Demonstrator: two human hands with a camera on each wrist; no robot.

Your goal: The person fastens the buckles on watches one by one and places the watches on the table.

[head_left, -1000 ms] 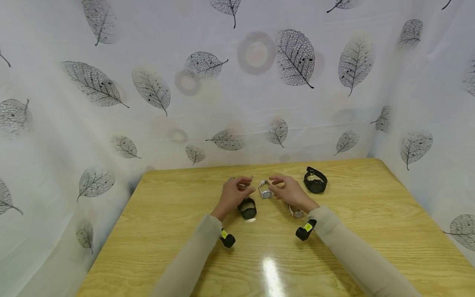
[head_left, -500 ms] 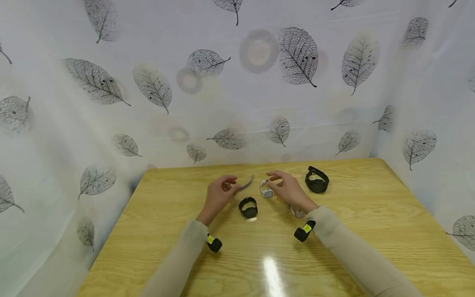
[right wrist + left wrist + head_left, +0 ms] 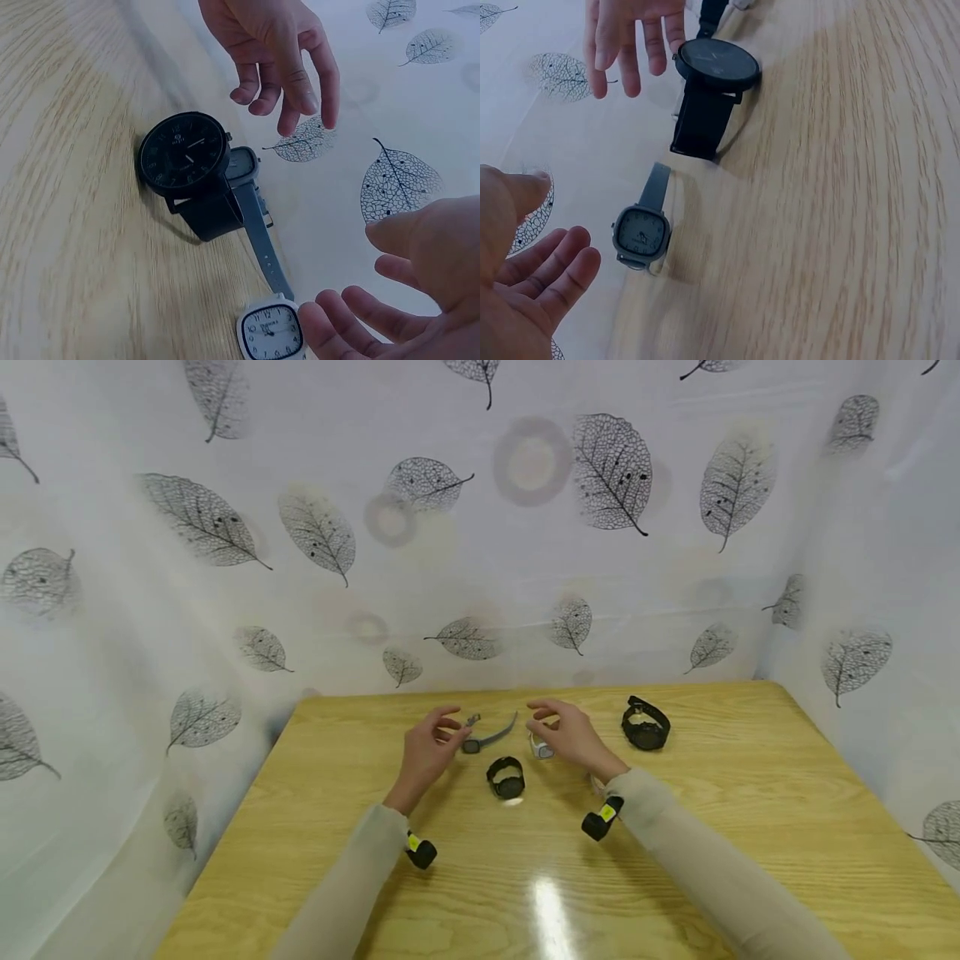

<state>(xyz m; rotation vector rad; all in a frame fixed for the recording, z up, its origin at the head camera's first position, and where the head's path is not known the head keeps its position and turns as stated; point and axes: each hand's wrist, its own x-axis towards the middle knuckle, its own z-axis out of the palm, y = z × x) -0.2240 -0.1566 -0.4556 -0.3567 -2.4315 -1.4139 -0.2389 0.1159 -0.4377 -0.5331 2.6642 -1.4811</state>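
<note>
My left hand (image 3: 431, 747) hovers with relaxed fingers beside a grey wristwatch (image 3: 641, 234), whose strap lies stretched out on the table. In the left wrist view there is a gap between those fingers and the square-faced watch. My right hand (image 3: 566, 735), also loosely spread, is over a white wristwatch (image 3: 542, 749) and covers part of it. In the right wrist view its fingertips come right at the edge of the white watch's case, and nothing is between thumb and fingers. A black round-faced wristwatch (image 3: 184, 154) stands on its looped strap between the hands, nearer the person.
A larger black watch (image 3: 647, 735) stands to the right on the wooden table (image 3: 337, 827). Another watch (image 3: 597, 783), pinkish, is mostly hidden behind the right wrist. Beyond the table's back edge hangs a white curtain (image 3: 450, 568) printed with leaves.
My left hand has moved left, away from the middle, uncovering the grey watch and its strap. The right hand has shifted slightly left over the white watch.
</note>
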